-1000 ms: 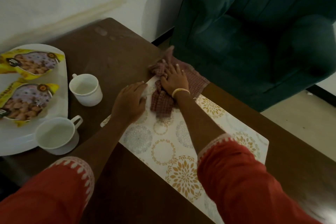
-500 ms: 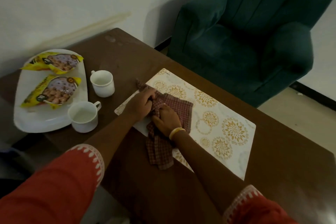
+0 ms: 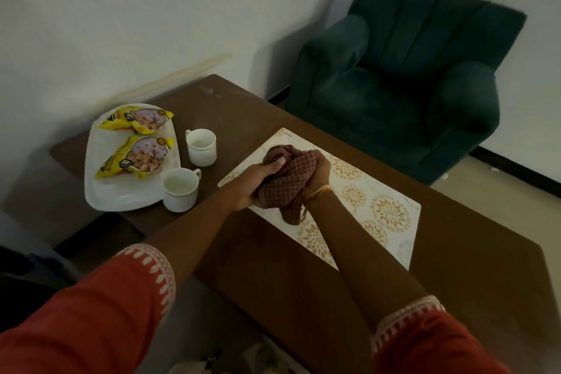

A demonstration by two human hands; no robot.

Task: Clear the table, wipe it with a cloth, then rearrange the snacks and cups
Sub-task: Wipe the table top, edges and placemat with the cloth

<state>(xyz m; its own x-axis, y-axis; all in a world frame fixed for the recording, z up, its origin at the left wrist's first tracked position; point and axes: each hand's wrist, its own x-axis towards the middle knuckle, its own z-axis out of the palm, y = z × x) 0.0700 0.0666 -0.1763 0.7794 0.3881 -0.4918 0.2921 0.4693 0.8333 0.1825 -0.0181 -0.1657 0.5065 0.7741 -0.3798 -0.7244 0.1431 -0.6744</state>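
Counter [image 3: 261, 106]: fills the middle, with a wall behind it.
Placemat [image 3: 391, 212]: lies on the counter, right of centre.
Cloth [image 3: 283, 188]: bunched above the placemat, between the left hand [image 3: 258, 182] and the right hand [image 3: 317, 174].
Tray [image 3: 121, 197]: on the counter's far left.
Snack packets: two on the tray, one [image 3: 141, 121] behind the other [image 3: 136, 158].
Cups: one [image 3: 201, 147] just right of the tray, another [image 3: 180, 190] nearer, touching the tray's right edge.
Armchair [image 3: 403, 79]: behind the counter, to the right.
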